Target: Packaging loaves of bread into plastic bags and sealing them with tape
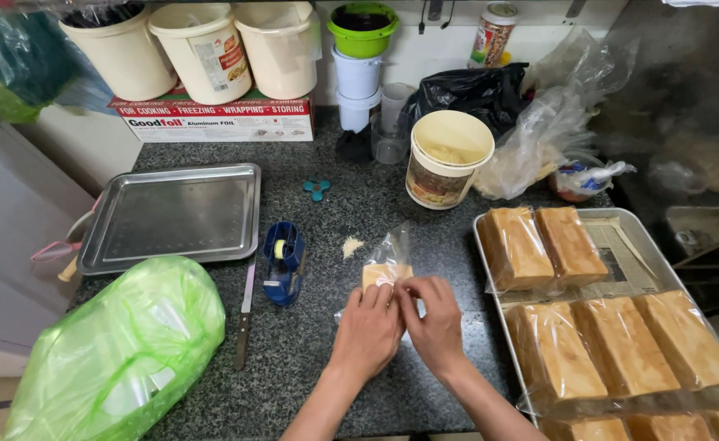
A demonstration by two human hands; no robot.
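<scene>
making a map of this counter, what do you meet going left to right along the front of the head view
Green plastic bag → knife → blue tape dispenser → left hand and right hand, both on a small clear bag holding a cake slice → tray of wrapped cake loaves.

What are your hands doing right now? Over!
Left hand and right hand both pinching clear bag around cake slice. Bag on counter. Tape dispenser close left, not blocking.
</scene>
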